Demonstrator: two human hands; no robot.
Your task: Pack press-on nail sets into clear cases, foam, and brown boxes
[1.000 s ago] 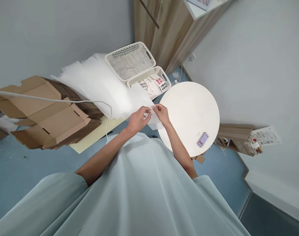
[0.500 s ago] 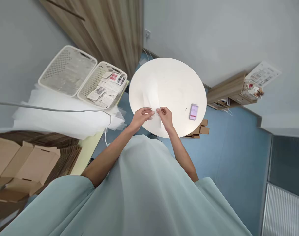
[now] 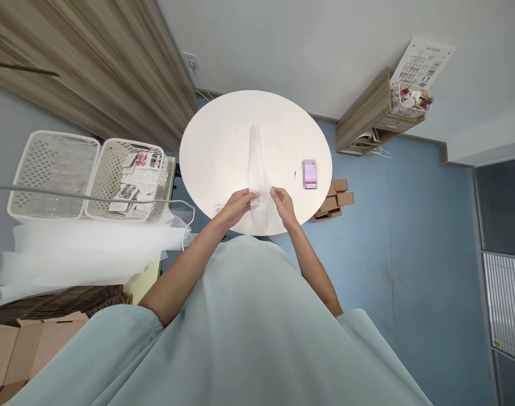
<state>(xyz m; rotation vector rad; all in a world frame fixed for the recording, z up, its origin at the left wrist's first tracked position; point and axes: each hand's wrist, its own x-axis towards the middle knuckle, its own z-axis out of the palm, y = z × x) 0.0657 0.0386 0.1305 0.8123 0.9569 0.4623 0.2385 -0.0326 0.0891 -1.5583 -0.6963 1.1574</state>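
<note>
A thin, translucent white packing sheet (image 3: pixel 258 163), folded into a long narrow strip, stands out over the round white table (image 3: pixel 215 152). At its left edge, my left hand (image 3: pixel 237 207) pinches the sheet between thumb and fingers. My right hand (image 3: pixel 284 206) pinches the opposite edge at about the same height. A purple and pink box-like item (image 3: pixel 310 174), partly blurred, lies on the table to the right of my right hand. Beside my left hand, a small pale object (image 3: pixel 218 210) shows at the table's edge, partly covered by that hand.
To the left are a white basket (image 3: pixel 97 186) of printed cards, another basket (image 3: pixel 22 169) with clear bags, and a pile of white sheets (image 3: pixel 79 248). A cable (image 3: pixel 71 194) crosses there. Cardboard boxes (image 3: pixel 335 197) sit below the table's right side; a wooden cabinet (image 3: pixel 367 113) stands beyond.
My view has turned, so the baskets sit lower and further left. My hands have moved slightly apart, and the sheet between them now appears as a longer upright strip.
</note>
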